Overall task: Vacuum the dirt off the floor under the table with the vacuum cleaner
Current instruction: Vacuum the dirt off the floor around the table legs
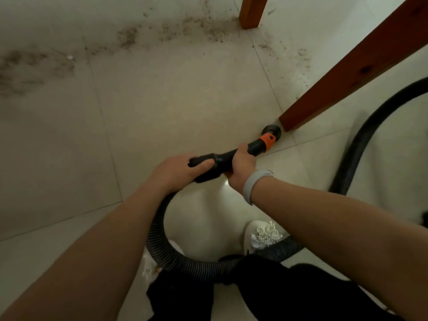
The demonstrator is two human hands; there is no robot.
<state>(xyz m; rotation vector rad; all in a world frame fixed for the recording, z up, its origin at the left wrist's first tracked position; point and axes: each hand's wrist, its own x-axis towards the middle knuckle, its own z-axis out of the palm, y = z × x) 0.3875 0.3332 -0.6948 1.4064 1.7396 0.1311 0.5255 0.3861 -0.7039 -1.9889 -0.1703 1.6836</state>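
Note:
I hold a black vacuum wand [222,159] with an orange collar [267,140]. Its round nozzle [271,130] sits on the pale tiled floor right beside the foot of a wooden table leg [352,72]. My left hand [180,170] grips the rear of the wand, where the ribbed black hose [159,230] begins. My right hand [242,169], with a grey wristband, grips the wand further forward. Brown dirt [129,37] lies scattered in a band across the far tiles, from the far left [25,66] to another patch [298,56] near the table legs.
A second wooden leg [251,11] stands at the top. The hose loops round near my feet and runs on past the right edge [361,140]. My white shoe with beads [266,235] and dark trousers [231,293] are at the bottom.

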